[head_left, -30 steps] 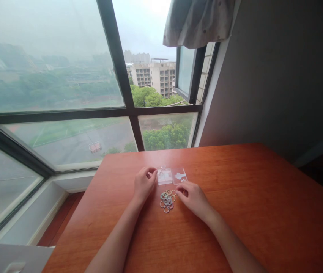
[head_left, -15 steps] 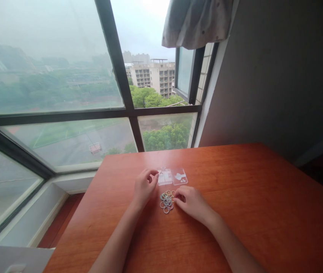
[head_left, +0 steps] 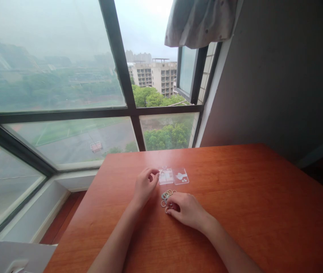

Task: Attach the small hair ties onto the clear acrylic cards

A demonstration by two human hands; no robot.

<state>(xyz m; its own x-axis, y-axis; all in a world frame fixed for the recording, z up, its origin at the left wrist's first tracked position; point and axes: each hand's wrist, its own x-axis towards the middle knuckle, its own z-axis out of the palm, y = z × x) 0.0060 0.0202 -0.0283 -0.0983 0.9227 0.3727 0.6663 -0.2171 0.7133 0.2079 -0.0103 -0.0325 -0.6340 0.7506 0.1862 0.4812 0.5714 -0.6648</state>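
A small clear plastic box [head_left: 166, 182] lies with its lid [head_left: 184, 182] laid back to the right. White bits show on the lid, and a ring lies inside the box. My left hand [head_left: 145, 185] is closed in a pinch at the box's left edge. In front of the box is a loose pile of small hair ties [head_left: 165, 196] in pale yellow, green, grey and pink. My right hand [head_left: 188, 207] covers the pile's right part, its thumb and fingertips pinched around a hair tie at the near edge. Its fingers hide several of the ties.
The red-brown wooden table [head_left: 243, 204] holds all of this. A dark-framed window [head_left: 167, 110] stands behind and left, with a short curtain [head_left: 199, 24] above it. A grey wall [head_left: 278, 76] rises on the right.
My right hand has shifted left and nearer, from the pile's right side onto its near part, covering more hair ties. The left hand keeps its place at the box. The view has tilted slightly.
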